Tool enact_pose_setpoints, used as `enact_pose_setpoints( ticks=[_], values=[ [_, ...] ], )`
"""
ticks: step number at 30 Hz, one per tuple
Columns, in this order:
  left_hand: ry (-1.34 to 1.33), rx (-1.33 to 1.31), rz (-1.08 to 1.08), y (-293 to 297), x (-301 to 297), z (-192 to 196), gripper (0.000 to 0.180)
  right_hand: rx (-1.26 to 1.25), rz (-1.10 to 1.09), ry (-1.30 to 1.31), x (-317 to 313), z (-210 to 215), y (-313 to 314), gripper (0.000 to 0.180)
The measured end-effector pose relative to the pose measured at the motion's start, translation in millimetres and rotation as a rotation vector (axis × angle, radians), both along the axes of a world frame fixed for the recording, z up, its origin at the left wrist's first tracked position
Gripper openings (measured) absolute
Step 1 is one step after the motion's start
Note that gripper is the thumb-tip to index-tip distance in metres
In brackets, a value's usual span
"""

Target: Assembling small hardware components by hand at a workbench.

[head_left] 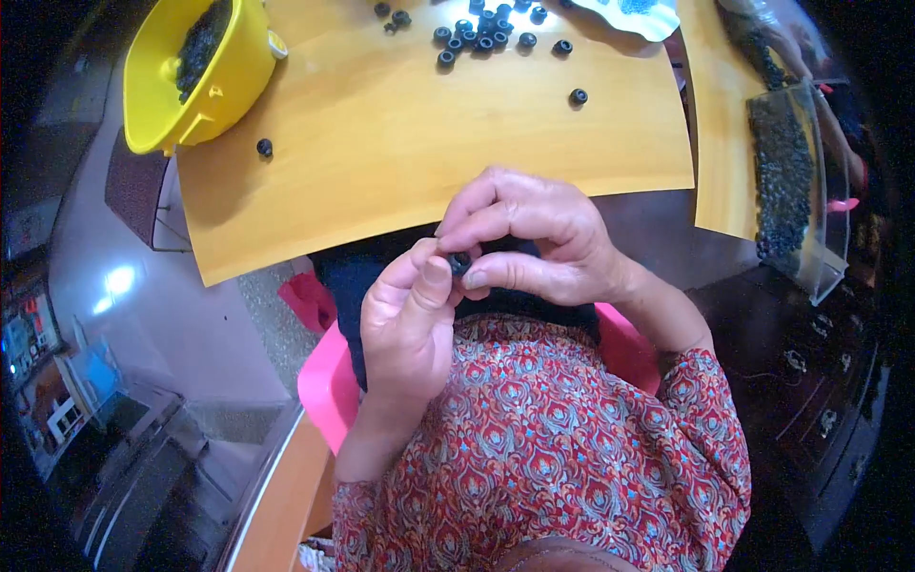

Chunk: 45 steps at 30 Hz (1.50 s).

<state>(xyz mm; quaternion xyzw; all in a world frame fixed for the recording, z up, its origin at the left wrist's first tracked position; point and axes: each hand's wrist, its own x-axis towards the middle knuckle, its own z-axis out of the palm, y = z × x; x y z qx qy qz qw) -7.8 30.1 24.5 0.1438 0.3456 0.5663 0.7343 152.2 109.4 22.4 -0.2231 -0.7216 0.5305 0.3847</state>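
A small black round part, ring-like and partly covered by fingers, is held in front of my body, just off the table's near edge. My left hand pinches it from the left between thumb and fingertips. From the right, the thumb and fingers of my right hand close on the same part. Similar black round parts lie in a loose cluster at the table's far side. One stray black part sits nearer on the right, another black part on the left.
A yellow tub with dark pieces inside stands at the table's left end. White crumpled wrapping lies at the far right. Beyond a gap, a second table bears a clear bin of dark pieces; another person's arm is beside it.
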Motion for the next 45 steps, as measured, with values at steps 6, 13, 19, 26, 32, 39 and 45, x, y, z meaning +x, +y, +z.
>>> enact_pose_setpoints(
  ticks=[6,13,19,26,32,39,45],
  values=[
    [-0.052,-0.037,0.022,0,0,-2,0.027,0.146,-0.103,-0.015,-3,0,-3,0.023],
    [-0.021,0.029,-0.019,10,3,-1,0.031,0.256,-0.246,-0.130,29,14,29,0.023],
    [-0.008,0.018,-0.058,27,6,-3,0.028,0.379,-0.757,-0.373,107,6,124,0.009],
    [-0.039,-0.003,-0.103,46,8,-5,0.028,0.601,-0.776,-0.671,139,-3,189,0.009],
    [-0.066,-0.011,-0.164,57,11,-8,0.030,0.783,-0.673,-0.786,133,-13,214,0.009],
    [-0.055,-0.103,-0.160,61,15,-10,0.032,0.754,-0.684,-0.877,130,-17,218,0.008],
    [-0.032,-0.120,-0.155,60,17,-4,0.031,0.728,-0.659,-0.674,128,-6,214,0.010]
  ],
)
